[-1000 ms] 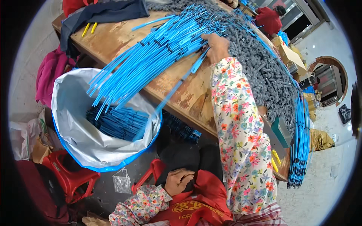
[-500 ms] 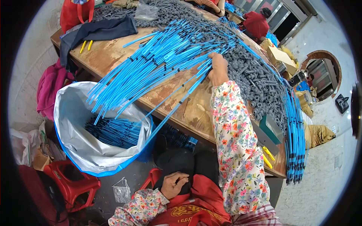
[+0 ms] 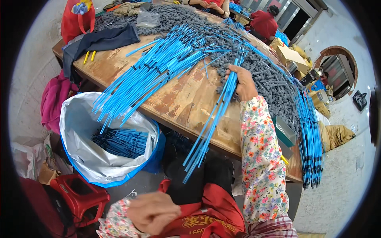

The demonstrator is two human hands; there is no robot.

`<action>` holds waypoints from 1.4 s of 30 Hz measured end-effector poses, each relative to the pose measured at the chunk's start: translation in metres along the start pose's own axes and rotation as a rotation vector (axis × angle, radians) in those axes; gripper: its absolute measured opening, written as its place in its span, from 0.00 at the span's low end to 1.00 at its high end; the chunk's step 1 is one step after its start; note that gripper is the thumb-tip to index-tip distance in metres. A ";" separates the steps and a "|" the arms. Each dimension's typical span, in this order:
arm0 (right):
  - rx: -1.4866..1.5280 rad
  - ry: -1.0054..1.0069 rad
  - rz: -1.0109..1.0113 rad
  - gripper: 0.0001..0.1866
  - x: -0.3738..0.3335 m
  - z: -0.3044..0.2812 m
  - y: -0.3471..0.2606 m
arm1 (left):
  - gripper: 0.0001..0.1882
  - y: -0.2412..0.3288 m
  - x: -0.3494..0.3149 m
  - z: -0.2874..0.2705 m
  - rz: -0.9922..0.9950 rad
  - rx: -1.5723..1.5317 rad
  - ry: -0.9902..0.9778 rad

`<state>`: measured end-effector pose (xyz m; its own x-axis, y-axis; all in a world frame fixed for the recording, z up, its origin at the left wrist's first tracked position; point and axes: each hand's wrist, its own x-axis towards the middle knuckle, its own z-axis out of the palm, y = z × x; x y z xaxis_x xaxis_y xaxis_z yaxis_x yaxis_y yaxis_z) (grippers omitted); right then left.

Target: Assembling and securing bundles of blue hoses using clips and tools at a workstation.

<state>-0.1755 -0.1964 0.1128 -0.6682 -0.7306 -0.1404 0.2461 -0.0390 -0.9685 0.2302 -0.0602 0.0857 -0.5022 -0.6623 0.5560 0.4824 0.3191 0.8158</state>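
Note:
My right hand (image 3: 243, 81) grips a small bundle of thin blue plastic sticks with black bands (image 3: 223, 105). The bundle slants down toward me, its lower ends hanging past the table edge above my lap. To its left, a large fanned heap of similar blue sticks (image 3: 152, 69) lies on the worn wooden table (image 3: 178, 99), tips jutting over the edge. Small dark grey plastic parts (image 3: 274, 95) form a mound beside and beyond my right hand. Low over my red apron (image 3: 202, 222) is my left hand (image 3: 152, 210), apart from the sticks, its fingers smeared by motion.
A blue bin with a silvery liner (image 3: 77, 119) stands left, holding blue sticks. More sticks (image 3: 309, 139) overhang the table's right end near a green box (image 3: 283, 133). At left are a red stool (image 3: 81, 194), dark cloth (image 3: 99, 41) and red bag (image 3: 77, 22). People sit beyond.
My right hand has drawn a bundle away from the heap, moving right and swinging its lower ends toward my lap. My left hand has lifted off my lap and moved left and nearer.

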 end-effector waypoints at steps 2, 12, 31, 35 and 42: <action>-0.058 0.043 -0.056 0.06 -0.017 -0.022 -0.012 | 0.07 0.005 0.020 -0.006 -0.141 0.011 0.045; -0.206 -0.241 -0.241 0.13 -0.171 -0.082 -0.058 | 0.21 -0.027 0.073 0.018 0.079 0.373 0.121; 0.091 -0.440 0.130 0.14 -0.275 -0.114 0.068 | 0.17 -0.073 0.089 0.112 -0.624 -0.257 0.043; 0.091 -0.402 0.025 0.10 -0.263 -0.119 0.081 | 0.15 -0.082 0.093 0.114 -0.607 -0.381 0.054; -0.035 -0.329 -0.097 0.07 -0.261 -0.115 0.080 | 0.09 -0.108 0.091 0.099 -0.674 -0.723 0.137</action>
<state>-0.0622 0.0695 0.0483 -0.4235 -0.9056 0.0211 0.1645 -0.0998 -0.9813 0.0614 -0.0880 0.0639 -0.7665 -0.6405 -0.0479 0.4712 -0.6115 0.6357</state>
